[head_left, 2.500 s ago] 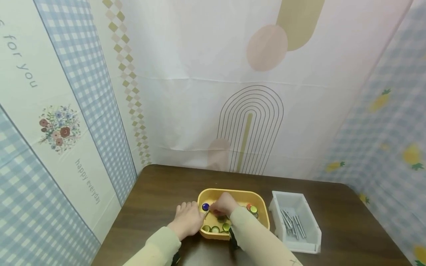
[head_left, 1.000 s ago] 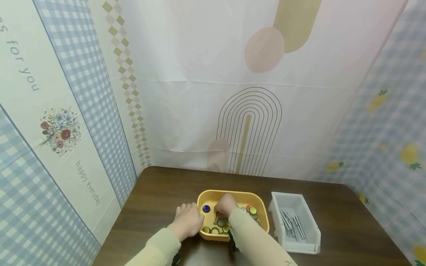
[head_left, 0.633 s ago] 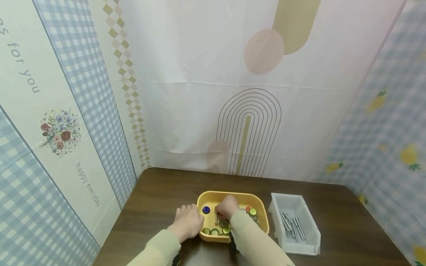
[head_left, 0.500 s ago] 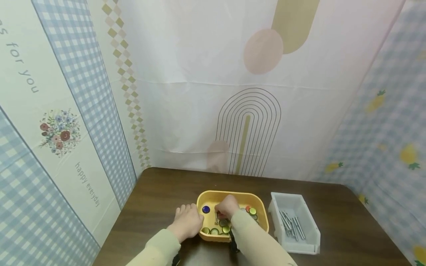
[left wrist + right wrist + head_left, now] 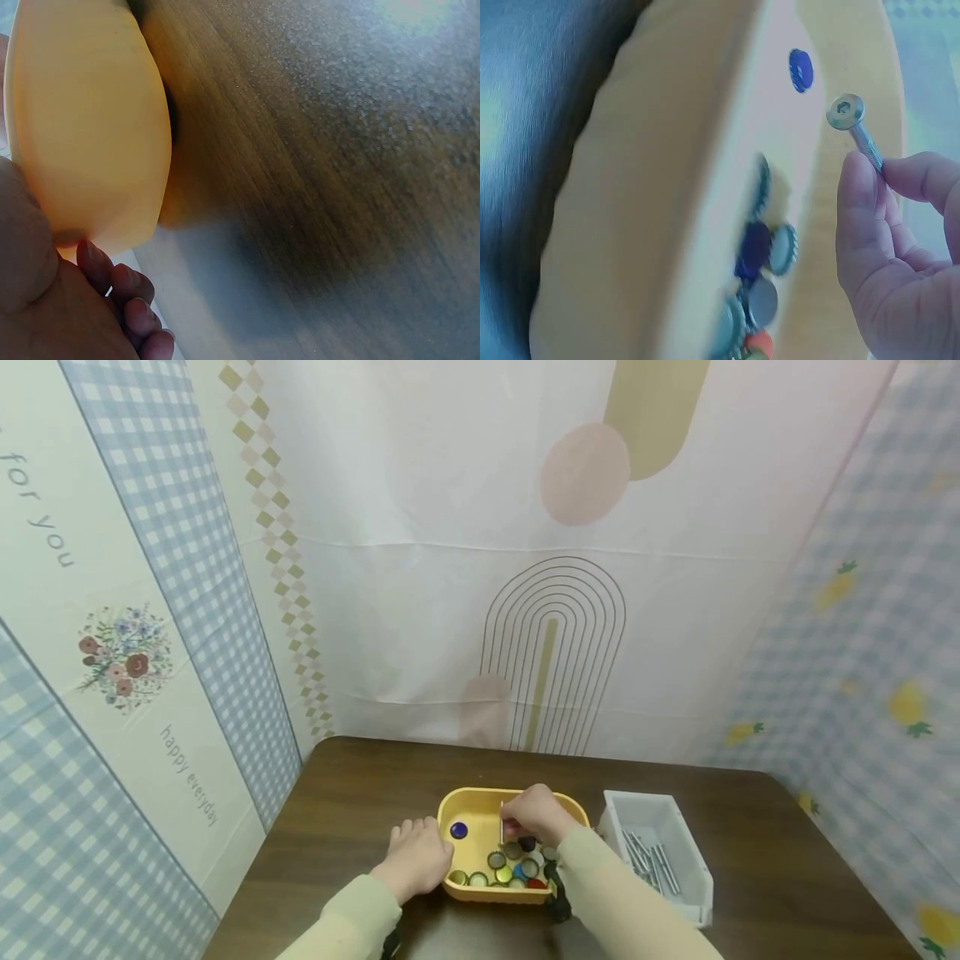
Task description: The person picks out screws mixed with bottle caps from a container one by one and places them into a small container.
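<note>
A yellow plastic bin on the table holds several bottle caps. Most caps cluster at its front and right, while one blue cap lies apart at the left. My right hand is over the bin and pinches a silver bolt between thumb and fingers; its round head with a hex socket shows in the right wrist view. At the bin's left end, my left hand holds the wall, thumb at the rim and fingers curled outside, as the left wrist view shows.
To the right of the yellow bin stands a white plastic bin with several silver bolts in it. Both are on a dark wooden table, with a printed curtain hanging behind its far edge.
The bolt in my right hand moved from near the blue cap toward the bin's middle, then up and right with the hand. More caps now show. My left hand stays at the bin's left end.
</note>
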`<state>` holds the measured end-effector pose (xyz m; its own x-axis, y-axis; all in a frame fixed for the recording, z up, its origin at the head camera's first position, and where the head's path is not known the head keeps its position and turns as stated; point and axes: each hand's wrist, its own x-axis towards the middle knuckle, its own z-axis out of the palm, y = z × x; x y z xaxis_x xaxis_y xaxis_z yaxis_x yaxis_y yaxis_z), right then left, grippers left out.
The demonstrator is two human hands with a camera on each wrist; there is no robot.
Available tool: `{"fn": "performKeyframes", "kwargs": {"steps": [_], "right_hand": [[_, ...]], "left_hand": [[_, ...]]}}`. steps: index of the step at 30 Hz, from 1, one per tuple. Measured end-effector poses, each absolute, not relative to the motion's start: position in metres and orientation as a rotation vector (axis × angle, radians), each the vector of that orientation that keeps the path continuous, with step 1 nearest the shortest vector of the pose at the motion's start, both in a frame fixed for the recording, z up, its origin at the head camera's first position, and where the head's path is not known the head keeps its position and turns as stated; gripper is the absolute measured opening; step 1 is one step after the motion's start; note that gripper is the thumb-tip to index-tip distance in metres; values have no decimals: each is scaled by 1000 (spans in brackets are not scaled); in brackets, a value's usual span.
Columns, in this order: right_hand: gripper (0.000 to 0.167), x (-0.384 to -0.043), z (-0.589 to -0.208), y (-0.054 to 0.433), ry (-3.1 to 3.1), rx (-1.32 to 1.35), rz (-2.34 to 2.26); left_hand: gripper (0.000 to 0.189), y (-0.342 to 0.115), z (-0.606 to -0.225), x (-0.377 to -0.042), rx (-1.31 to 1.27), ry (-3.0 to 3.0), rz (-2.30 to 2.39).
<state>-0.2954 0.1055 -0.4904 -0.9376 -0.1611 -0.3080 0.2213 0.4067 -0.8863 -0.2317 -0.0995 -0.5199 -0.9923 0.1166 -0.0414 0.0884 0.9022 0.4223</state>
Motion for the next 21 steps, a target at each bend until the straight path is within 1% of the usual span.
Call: {"fn": "performKeyframes", "kwargs": {"steps": [6, 12, 21], "right_hand": [[17, -297, -482, 129, 2329, 41, -1564], [17, -297, -472, 151, 2353, 86, -1577], [24, -294, -458, 210, 2361, 122, -1613]], "left_hand": [[28, -100, -521, -233, 167, 2997, 650], [29, -100, -519, -232, 159, 2991, 648], [29, -100, -522, -236, 164, 2980, 656]]}}
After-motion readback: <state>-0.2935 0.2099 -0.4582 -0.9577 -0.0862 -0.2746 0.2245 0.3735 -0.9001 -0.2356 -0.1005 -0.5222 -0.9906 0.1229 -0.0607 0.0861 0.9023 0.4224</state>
